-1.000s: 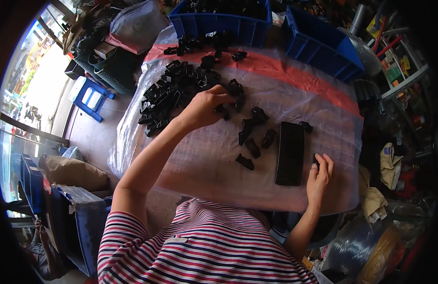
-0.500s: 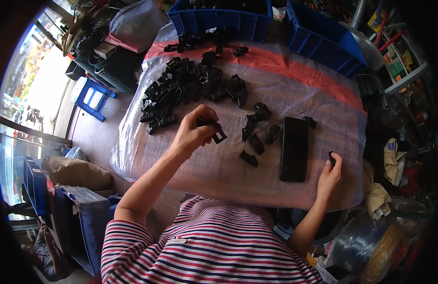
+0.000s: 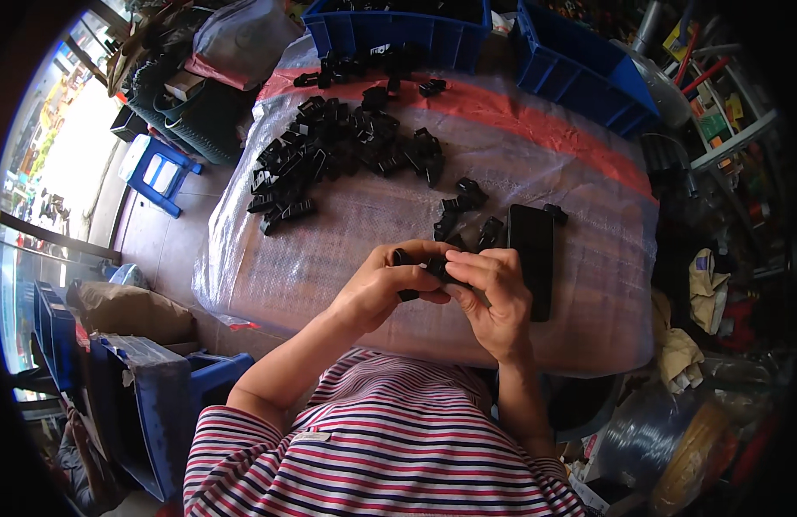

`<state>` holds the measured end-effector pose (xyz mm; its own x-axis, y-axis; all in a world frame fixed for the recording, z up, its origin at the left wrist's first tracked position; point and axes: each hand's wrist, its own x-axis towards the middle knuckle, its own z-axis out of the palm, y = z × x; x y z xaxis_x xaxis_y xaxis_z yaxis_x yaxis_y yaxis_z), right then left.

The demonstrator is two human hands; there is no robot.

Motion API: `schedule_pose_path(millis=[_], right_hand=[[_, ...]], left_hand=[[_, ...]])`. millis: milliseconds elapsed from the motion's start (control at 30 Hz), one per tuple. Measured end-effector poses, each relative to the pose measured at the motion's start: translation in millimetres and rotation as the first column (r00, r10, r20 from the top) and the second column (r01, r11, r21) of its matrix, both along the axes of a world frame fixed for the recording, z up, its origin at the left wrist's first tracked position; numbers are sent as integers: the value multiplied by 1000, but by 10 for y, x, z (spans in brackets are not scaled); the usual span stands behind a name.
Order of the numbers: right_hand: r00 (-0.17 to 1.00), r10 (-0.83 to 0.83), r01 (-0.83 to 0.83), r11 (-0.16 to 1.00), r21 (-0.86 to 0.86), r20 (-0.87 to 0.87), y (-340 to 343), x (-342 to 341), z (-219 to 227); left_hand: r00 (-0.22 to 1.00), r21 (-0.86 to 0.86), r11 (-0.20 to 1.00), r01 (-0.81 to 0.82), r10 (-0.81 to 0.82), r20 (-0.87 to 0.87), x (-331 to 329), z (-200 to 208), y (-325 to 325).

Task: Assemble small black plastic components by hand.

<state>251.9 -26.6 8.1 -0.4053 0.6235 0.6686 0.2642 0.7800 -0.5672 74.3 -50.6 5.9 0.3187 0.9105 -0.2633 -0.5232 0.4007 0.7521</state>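
My left hand (image 3: 377, 289) grips a black plastic clip-like part (image 3: 403, 258), its ends showing above and below the fingers. Pressed up against it is my right hand (image 3: 495, 297), its thumb and fingertips pinched on a small black piece (image 3: 439, 269) at the same spot. The fingers hide most of both pieces, and whether they are joined I cannot tell. Just beyond my hands lie several loose black parts (image 3: 457, 205). A black smartphone (image 3: 536, 233) lies partly behind my right hand, with one small black part (image 3: 554, 213) at its far right corner.
A big heap of black parts (image 3: 330, 142) covers the far left of the plastic-wrapped work surface (image 3: 269, 276). Behind stand a blue bin (image 3: 398, 34) holding black parts and another blue bin (image 3: 579, 73). On the floor at left is a blue stool (image 3: 160, 175).
My right hand has come left from beyond the phone, bringing its small black piece to the part in my left hand. My left hand has moved right and nearer to me.
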Motion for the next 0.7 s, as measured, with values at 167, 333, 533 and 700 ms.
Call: schedule_pose_path(millis=[167,333,533,700], right_hand=[[996,-42,46,998,50,-76,-51,-30,-114],[998,2,-1,1000,14,-58,-25,-4,-105],[942,46,-240,786,-570,-333,-103,33,-134],[985,-141,160,964,-212,99,367,428,79]], left_hand=[[989,49,999,-1,8,-146,79,-24,-45],[980,97,994,-53,71,-188,24,-50,-40],[968,238,966,-104,153,-198,105,-59,-70],[911,41,964,-261,232,340,-137,-269,55]])
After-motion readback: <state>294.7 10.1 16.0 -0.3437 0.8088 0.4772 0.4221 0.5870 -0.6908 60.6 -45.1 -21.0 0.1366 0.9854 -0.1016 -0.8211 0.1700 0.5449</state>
